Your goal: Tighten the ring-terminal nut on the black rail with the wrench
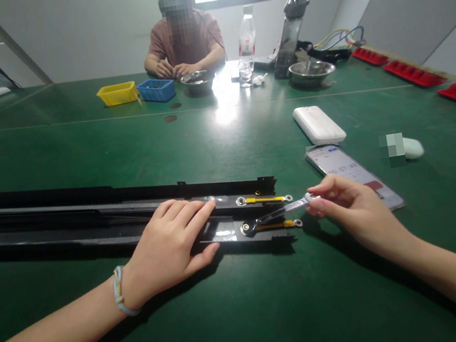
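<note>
Two long black metal rails (93,247) lie side by side on the green table, running off to the left. My left hand (173,239) lies across them with its fingers spread, pressing down near their right ends. Between the thumb and fingers of my right hand (340,205) is the end of a small silver wrench (287,208). Its dark other end sits around the fastener on the nearer rail. A yellow wire with ring terminals (264,200) is on the farther rail. The nearer rail has a similar yellow wire (281,225), partly behind the wrench.
A phone (352,175) showing a timer and a white power bank (319,124) lie beyond my right hand. Farther back are a yellow bin (117,94), a blue bin (156,91), metal bowls (311,73) and bottles (246,48). Red trays (413,73) line the right edge. A person (185,40) sits opposite.
</note>
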### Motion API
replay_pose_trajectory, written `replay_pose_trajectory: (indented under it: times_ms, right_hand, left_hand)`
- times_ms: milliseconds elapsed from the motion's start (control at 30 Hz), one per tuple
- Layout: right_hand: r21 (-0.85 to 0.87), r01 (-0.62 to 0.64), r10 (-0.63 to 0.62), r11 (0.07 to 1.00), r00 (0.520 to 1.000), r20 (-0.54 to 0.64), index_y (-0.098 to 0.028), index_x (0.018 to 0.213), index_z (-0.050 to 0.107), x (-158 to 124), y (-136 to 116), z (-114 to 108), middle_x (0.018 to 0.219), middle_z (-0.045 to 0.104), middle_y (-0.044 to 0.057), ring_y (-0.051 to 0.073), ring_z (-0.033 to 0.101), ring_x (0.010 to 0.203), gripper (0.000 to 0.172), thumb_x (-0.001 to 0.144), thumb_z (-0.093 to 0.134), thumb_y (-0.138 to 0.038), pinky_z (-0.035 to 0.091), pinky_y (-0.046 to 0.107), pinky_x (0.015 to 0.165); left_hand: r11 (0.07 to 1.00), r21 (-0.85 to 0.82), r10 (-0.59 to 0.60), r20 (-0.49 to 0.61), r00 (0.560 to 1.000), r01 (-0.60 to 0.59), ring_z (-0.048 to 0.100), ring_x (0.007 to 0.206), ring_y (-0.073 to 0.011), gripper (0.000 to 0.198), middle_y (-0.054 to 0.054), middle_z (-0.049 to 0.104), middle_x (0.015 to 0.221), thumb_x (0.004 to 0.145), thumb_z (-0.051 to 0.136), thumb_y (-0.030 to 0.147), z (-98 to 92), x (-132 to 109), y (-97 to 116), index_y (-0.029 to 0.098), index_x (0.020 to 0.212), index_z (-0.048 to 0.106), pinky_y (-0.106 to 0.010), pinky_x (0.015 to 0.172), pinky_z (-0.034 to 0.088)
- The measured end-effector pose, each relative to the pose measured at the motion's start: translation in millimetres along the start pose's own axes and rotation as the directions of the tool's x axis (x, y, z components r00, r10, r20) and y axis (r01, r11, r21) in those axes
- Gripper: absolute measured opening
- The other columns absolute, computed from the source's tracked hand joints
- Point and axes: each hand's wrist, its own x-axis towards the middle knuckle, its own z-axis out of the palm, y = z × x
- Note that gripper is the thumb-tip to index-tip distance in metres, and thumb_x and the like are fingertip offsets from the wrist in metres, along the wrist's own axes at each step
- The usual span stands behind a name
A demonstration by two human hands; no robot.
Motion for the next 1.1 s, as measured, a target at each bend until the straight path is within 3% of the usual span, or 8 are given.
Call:
replay_pose_trajectory:
  times_ms: [167,300,600,933,1100]
  right_hand:
    - [0.047,-0.016,0.015,0.999,0.999,0.029,-0.021,0.073,0.061,0,2,-2,0.064,0.064,0.000,0.013,0.060,0.058,0.031,0.063,0.081,-0.042,0.047,0.023,0.051]
    - [0.097,0.056,-0.063,0.994,0.995,0.079,-0.021,0.066,0.057,-2,1,-3,0.065,0.062,-0.002,0.011,0.056,0.055,0.032,0.058,0.085,-0.034,0.044,0.021,0.049]
    - [0.143,0.170,-0.195,0.975,0.963,0.184,-0.023,0.066,0.053,-6,0,-3,0.062,0.058,-0.002,0.014,0.054,0.058,0.030,0.063,0.082,-0.029,0.044,0.025,0.052]
    - [-0.051,0.074,-0.075,0.996,0.997,-0.014,-0.023,0.068,0.061,-4,-7,0,0.063,0.065,0.001,0.015,0.059,0.055,0.031,0.060,0.082,-0.044,0.047,0.025,0.047]
    - [0.084,-0.028,0.031,0.996,0.999,-0.028,-0.022,0.080,0.067,-1,3,0,0.068,0.069,0.000,0.014,0.065,0.061,0.028,0.064,0.081,-0.041,0.052,0.024,0.055]
  left_hand:
    - [1.000,0.004,-0.001,0.009,1.000,0.001,0.056,0.098,-0.0279,0.053,-0.015,0.062,0.113,0.087,0.050,0.041,-0.6,-1,-1,0.005,0.126,0.052,-0.043,0.087,0.043]
    - [1.000,0.003,-0.004,0.011,1.000,0.004,0.056,0.098,-0.0276,0.053,-0.015,0.062,0.113,0.087,0.050,0.040,-1.8,-2,-1,0.005,0.126,0.052,-0.043,0.087,0.043]
    - [1.000,0.000,-0.007,0.010,1.000,0.007,0.056,0.097,-0.0274,0.052,-0.015,0.063,0.112,0.086,0.050,0.040,-2.7,-1,-2,0.006,0.126,0.053,-0.043,0.086,0.044]
    - [1.000,0.004,-0.014,0.015,1.000,0.014,0.057,0.098,-0.0275,0.052,-0.015,0.063,0.113,0.087,0.050,0.041,-1.6,0,-1,0.007,0.126,0.052,-0.043,0.087,0.044]
    - [1.000,-0.001,-0.017,0.023,1.000,0.017,0.057,0.098,-0.0277,0.054,-0.015,0.063,0.114,0.086,0.051,0.041,-3.5,-2,-1,0.006,0.127,0.051,-0.043,0.088,0.043]
